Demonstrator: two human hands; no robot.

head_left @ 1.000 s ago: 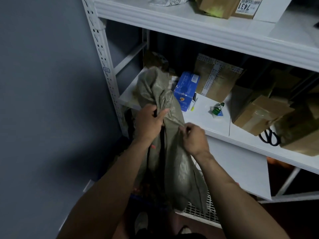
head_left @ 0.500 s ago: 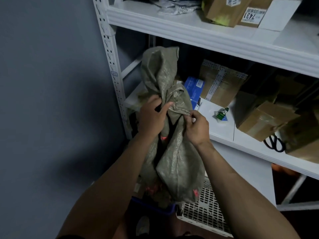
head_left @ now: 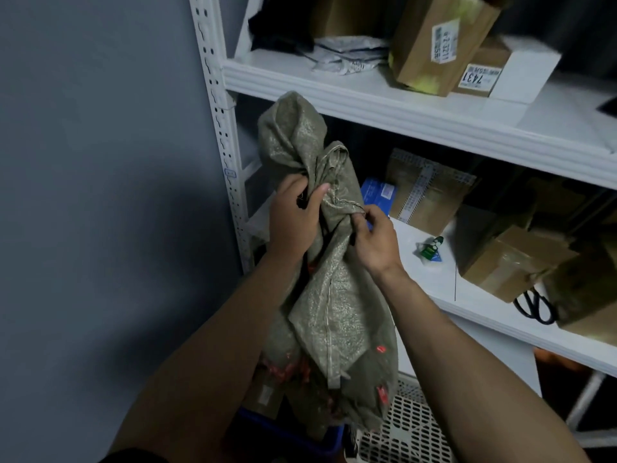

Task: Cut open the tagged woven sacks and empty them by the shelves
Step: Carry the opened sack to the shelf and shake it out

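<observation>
A limp grey-green woven sack (head_left: pixel 337 295) hangs in front of the white shelves (head_left: pixel 384 105), bunched and twisted near its top. My left hand (head_left: pixel 293 218) grips the bunched cloth at the left. My right hand (head_left: pixel 374 238) pinches the sack's fabric and a thin string at the twist. Red marks show near the sack's lower end, which hangs over a blue bin (head_left: pixel 300 442). Black scissors (head_left: pixel 534 307) lie on the middle shelf at the right, away from both hands.
Brown cardboard boxes (head_left: pixel 514 262) and a blue box (head_left: pixel 379 193) stand on the middle shelf, with a small green item (head_left: pixel 430 248). Labelled boxes (head_left: pixel 437 41) sit on the upper shelf. A white perforated crate (head_left: pixel 400 429) is on the floor. A grey wall is at the left.
Both hands have lifted the sack higher in front of the shelves, and its top now reaches the upper shelf edge. The view has tilted upward.
</observation>
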